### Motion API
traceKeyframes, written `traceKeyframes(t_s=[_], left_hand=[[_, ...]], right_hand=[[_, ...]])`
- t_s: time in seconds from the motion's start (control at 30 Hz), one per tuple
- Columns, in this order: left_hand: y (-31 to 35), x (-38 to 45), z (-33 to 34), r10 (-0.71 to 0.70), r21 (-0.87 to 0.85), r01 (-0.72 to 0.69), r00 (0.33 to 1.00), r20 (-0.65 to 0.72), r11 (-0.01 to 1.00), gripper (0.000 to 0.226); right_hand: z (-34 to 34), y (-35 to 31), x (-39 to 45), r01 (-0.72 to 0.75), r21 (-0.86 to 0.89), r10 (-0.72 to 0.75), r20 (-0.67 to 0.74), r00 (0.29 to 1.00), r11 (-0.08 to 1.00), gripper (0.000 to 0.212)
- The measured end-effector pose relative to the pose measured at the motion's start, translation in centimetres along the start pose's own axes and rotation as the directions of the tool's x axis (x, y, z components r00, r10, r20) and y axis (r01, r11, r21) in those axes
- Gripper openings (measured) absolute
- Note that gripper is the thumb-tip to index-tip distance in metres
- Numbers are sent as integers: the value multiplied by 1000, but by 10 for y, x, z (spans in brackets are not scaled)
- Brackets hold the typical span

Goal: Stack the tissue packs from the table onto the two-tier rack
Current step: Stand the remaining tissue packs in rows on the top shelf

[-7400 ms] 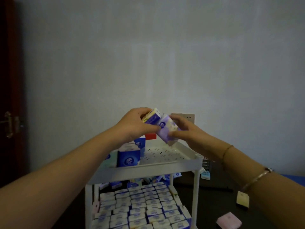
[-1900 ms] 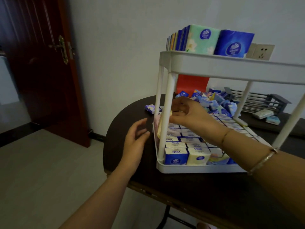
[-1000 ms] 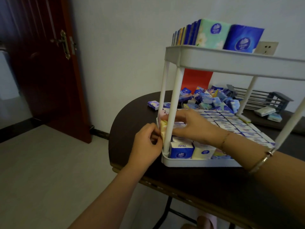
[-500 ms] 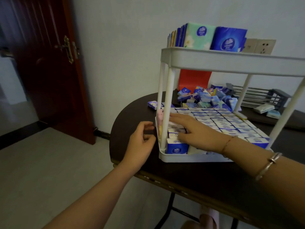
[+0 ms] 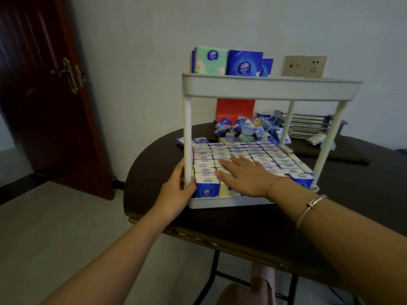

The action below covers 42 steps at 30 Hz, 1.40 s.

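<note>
Compared with half a second earlier, our left hand (image 5: pixel 176 192) has closed in on the white rack (image 5: pixel 271 88), its thumb and fingers now curled round the near-left post at the lower tier. Our right hand (image 5: pixel 244 176) lies flat, fingers straight and spread, pressing the tops of the tissue packs (image 5: pixel 253 154) filling that tier. Loose packs (image 5: pixel 244 128) remain heaped on the dark table (image 5: pixel 220 219) behind.
</note>
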<state>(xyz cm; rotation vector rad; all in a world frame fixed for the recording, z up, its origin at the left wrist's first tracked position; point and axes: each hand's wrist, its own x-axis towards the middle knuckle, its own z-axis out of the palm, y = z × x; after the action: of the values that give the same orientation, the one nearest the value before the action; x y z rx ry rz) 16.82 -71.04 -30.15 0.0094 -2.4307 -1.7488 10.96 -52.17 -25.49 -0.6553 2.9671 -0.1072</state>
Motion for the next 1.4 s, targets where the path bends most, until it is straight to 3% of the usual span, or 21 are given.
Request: traceKeyframes(t_s=[0.13, 0.33, 0.7, 1.03, 1.1, 1.2, 1.3, 1.4], left_hand=[[9, 2, -3, -10, 119, -2, 996, 94, 993, 70], [22, 0, 22, 5, 134, -34, 977, 213, 990, 66], [60, 12, 149, 76, 98, -123, 917, 392, 987, 65], [87, 32, 230, 74, 73, -131, 849, 523, 989, 69], [87, 32, 226, 87, 51, -139, 826, 557, 989, 80], [82, 30, 209, 92, 42, -136, 837, 540, 990, 90], [79, 34, 185, 84, 80, -147, 846, 527, 986, 85], [78, 44, 157, 108, 107, -185, 859, 501, 977, 75]], right_hand=[[3, 0, -7, -26, -5, 26, 1, 1000, 1000, 67], [4, 23, -38, -125, 2, 125, -6, 992, 992, 69], [-2, 135, -112, -362, 0, 362, -16, 932, 932, 68], [-16, 205, -143, -478, -55, 479, -1, 878, 876, 63], [-19, 199, -145, -474, -109, 470, -62, 881, 874, 63], [-23, 172, -152, -433, -139, 386, -272, 882, 891, 53], [-28, 135, -157, -360, -190, 243, -453, 858, 913, 33], [-36, 99, -151, -276, -129, 175, -512, 841, 952, 27]])
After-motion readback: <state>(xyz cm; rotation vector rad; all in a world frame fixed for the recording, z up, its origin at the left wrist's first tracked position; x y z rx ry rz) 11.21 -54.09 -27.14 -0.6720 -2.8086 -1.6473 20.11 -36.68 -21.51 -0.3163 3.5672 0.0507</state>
